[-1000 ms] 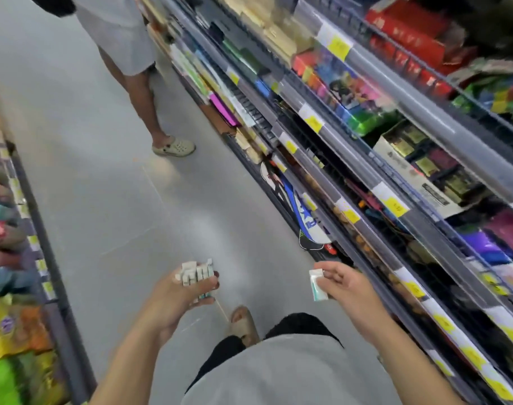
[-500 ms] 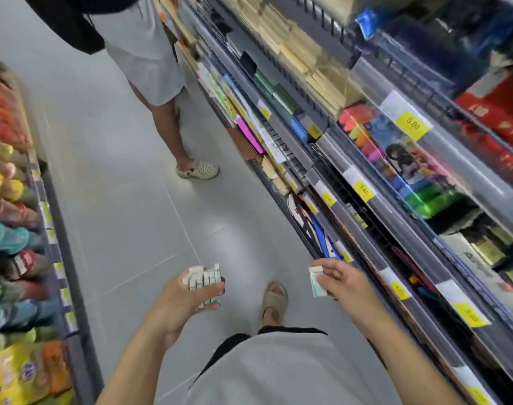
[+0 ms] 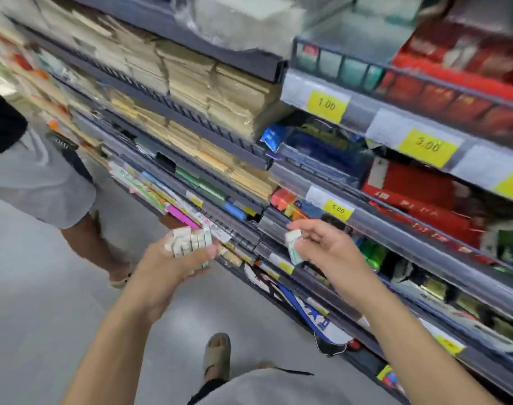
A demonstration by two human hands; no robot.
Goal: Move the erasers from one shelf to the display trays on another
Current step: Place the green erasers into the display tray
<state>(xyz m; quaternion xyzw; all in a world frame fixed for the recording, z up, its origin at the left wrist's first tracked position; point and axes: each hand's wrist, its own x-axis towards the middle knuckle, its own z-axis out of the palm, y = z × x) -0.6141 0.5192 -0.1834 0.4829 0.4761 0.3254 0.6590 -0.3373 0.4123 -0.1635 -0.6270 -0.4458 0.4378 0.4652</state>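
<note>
My left hand [image 3: 173, 266] grips a bundle of several small white erasers [image 3: 189, 241] with pale green sleeves, held upright at waist height in the aisle. In my right hand [image 3: 328, 252], thumb and fingers pinch a single white and green eraser [image 3: 293, 246], close to the front rail of a shelf [image 3: 375, 226] with a yellow 5.00 price tag [image 3: 337, 210]. The two hands are apart, the right one nearer the shelving. No display trays can be made out in the blurred view.
Tall grey shelving [image 3: 191, 109] runs along the right, stacked with paper pads, coloured stationery and red boxes. Another person [image 3: 42, 176] in light shorts stands at the left in the aisle. Grey floor [image 3: 30, 317] lies below, with my sandalled foot [image 3: 217, 355] on it.
The view has swung up and right toward the shelves. Both hands have risen and come closer to the shelf front, still holding the same erasers. The other person is now closer at the left.
</note>
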